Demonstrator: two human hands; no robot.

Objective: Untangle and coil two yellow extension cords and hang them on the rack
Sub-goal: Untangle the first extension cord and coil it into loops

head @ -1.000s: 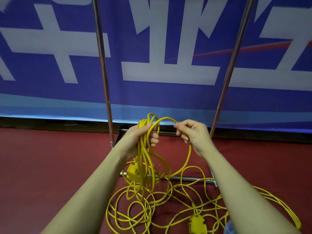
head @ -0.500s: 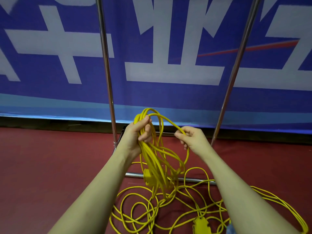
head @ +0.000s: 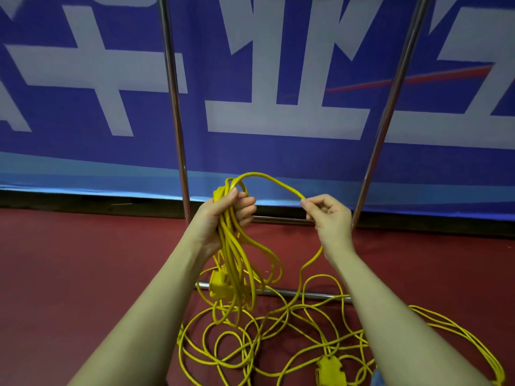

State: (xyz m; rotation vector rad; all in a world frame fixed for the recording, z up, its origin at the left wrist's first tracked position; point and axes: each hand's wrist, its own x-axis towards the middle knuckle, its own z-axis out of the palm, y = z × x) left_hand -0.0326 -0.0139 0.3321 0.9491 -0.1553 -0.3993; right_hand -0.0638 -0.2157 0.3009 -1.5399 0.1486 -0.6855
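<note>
The left hand (head: 223, 215) grips the hanging coil (head: 239, 263) while the right hand (head: 328, 215) pinches the cord's next loop (head: 267, 178), arching leftward to the coil

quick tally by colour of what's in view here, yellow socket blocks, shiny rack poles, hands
Yellow plastic socket blocks: 2, one hanging from the held coil, one on the red floor
Shiny upright metal rack poles: 2, left pole, right pole
Bare hands: 2, left hand, right hand
Total: 6
</note>
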